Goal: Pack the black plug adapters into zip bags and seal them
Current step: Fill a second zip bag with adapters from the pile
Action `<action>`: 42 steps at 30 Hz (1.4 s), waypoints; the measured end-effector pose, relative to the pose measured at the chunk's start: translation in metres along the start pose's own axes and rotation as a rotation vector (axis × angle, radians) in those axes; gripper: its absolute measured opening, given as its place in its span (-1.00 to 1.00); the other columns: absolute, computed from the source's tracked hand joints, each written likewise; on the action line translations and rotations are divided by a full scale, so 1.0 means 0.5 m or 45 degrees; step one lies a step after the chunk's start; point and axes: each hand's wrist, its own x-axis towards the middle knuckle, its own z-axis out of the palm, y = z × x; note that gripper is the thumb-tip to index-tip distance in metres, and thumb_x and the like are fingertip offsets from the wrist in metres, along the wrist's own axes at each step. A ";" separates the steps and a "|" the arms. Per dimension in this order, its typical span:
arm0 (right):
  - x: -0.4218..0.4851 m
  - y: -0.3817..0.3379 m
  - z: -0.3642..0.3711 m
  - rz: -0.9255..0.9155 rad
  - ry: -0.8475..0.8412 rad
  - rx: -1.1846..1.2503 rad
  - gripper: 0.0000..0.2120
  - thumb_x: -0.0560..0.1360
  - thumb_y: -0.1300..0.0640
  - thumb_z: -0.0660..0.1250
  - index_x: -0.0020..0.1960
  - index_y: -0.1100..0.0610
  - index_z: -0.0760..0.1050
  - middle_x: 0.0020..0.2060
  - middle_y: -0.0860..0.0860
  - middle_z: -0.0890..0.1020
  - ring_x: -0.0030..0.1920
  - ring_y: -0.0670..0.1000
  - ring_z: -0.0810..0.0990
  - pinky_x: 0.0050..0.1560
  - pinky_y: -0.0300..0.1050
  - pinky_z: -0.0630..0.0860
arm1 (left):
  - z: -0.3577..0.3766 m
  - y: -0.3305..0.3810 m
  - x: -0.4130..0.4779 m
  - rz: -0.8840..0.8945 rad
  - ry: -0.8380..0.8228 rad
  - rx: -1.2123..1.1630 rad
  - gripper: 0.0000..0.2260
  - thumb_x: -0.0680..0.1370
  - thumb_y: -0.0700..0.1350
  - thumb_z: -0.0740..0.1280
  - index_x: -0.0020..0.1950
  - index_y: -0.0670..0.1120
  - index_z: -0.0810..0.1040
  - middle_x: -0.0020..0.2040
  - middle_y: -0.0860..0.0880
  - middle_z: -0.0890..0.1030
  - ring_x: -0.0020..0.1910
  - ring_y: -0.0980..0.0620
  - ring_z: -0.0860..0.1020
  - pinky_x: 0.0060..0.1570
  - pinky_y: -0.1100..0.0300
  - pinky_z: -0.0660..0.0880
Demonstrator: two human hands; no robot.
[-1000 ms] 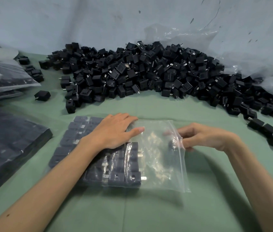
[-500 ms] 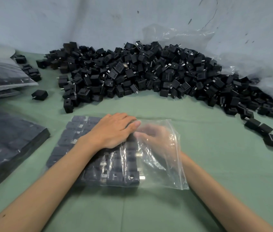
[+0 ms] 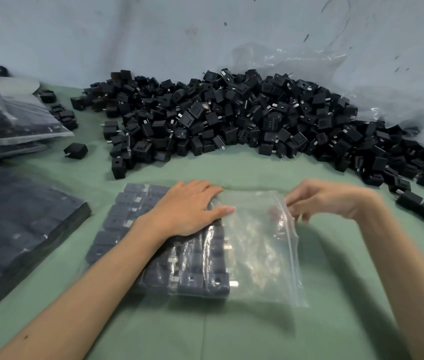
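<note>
Green cloth (image 3: 257,333) covers the table, which runs back to a pale blue wall (image 3: 153,35). One zip bag (image 3: 255,255) lies flat near the front, its left half filled with neat rows of packed adapters (image 3: 200,279); the forearm hides too many to count. The left hand (image 3: 187,209) lies flat on those rows, fingers straight and together, pressing down. The right hand (image 3: 330,201) is blurred, but its curled fingers appear to pinch the bag's open right edge. Behind them sprawls one large pile of loose adapters (image 3: 231,118), far too many to count. One lone adapter (image 3: 76,150) sits apart on the left, near a dark stack of filled bags (image 3: 18,224). Crumpled clear plastic sheeting (image 3: 387,81) lies against the wall on the right.
</note>
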 end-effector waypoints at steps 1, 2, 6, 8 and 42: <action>0.012 0.001 -0.028 0.035 0.199 -0.014 -0.86 0.49 0.16 0.37 -0.06 -0.01 0.69 -0.15 -0.05 0.71 -0.19 -0.12 0.63 -0.26 -0.35 0.48 | 0.000 0.000 0.000 0.001 -0.004 -0.001 -0.15 0.36 0.46 -0.24 0.50 0.04 0.21 0.42 0.06 0.35 0.39 0.07 0.28 0.34 0.07 0.17; 0.033 0.005 -0.052 0.067 0.450 -0.015 -0.83 0.51 0.19 0.34 -0.06 -0.01 0.68 -0.11 -0.05 0.71 -0.18 -0.10 0.61 -0.26 -0.33 0.47 | 0.001 0.000 0.000 0.004 -0.007 -0.004 -0.15 0.37 0.46 -0.24 0.50 0.04 0.21 0.42 0.06 0.35 0.39 0.07 0.28 0.34 0.07 0.16; 0.145 0.015 -0.109 0.169 1.150 -0.314 -0.59 0.50 0.27 0.28 0.34 0.11 0.45 0.28 0.11 0.49 0.14 0.10 0.53 0.20 -0.03 0.47 | 0.004 -0.003 0.002 0.011 0.000 -0.019 -0.17 0.38 0.46 -0.22 0.51 0.04 0.21 0.43 0.06 0.33 0.39 0.07 0.28 0.35 0.07 0.16; 0.185 0.021 -0.112 0.185 1.066 -0.461 -0.50 0.52 0.19 0.31 0.44 0.08 0.35 0.41 0.10 0.32 0.33 0.13 0.39 0.36 0.00 0.34 | 0.005 -0.004 0.002 0.011 0.000 -0.017 -0.17 0.39 0.46 -0.21 0.51 0.05 0.21 0.43 0.06 0.33 0.39 0.08 0.28 0.34 0.08 0.16; 0.052 0.016 -0.030 0.115 1.104 -0.044 -0.76 0.50 0.05 0.37 -0.01 0.04 0.30 -0.26 0.05 0.68 -0.38 -0.03 0.52 -0.31 -0.17 0.40 | 0.000 -0.003 0.001 0.010 -0.006 -0.051 -0.20 0.39 0.45 -0.20 0.49 0.06 0.23 0.40 0.08 0.36 0.37 0.09 0.29 0.32 0.09 0.17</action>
